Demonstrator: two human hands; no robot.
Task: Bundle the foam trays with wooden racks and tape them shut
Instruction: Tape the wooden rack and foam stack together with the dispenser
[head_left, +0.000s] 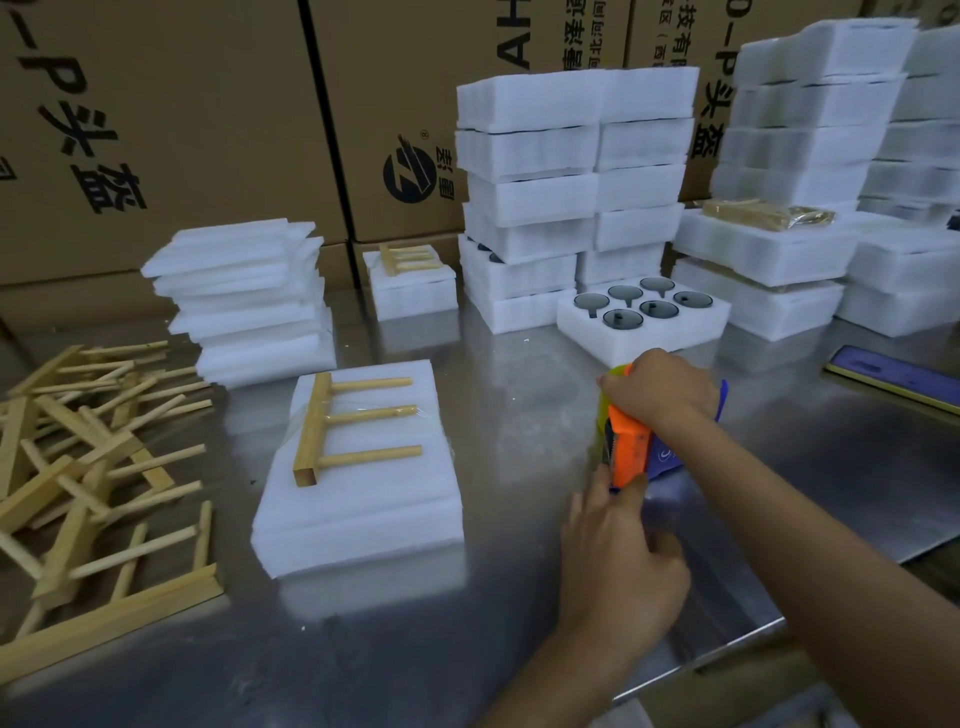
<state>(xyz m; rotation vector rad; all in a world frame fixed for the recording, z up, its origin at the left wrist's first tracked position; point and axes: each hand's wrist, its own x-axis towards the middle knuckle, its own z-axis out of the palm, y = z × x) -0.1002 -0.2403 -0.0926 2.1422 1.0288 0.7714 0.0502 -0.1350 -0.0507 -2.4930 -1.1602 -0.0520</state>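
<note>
Foam tray bundle (358, 467) lies mid-worktop (519, 649), its wooden rack (348, 423) apparently taped on already. Both hands, left hand (618, 561) and right hand (660, 387), grip the orange tape dispenser (628, 449); loose racks (88, 457) and an open tray of dark cups (644, 319) await.

Even, soft overhead light; hazy glare on steel surface (519, 415); wide-angle bending at edges; slight blur throughout.

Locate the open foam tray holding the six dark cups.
In the head view the open foam tray sits right of centre on the metal table, in front of the tall foam stacks and just beyond the right hand.
</note>
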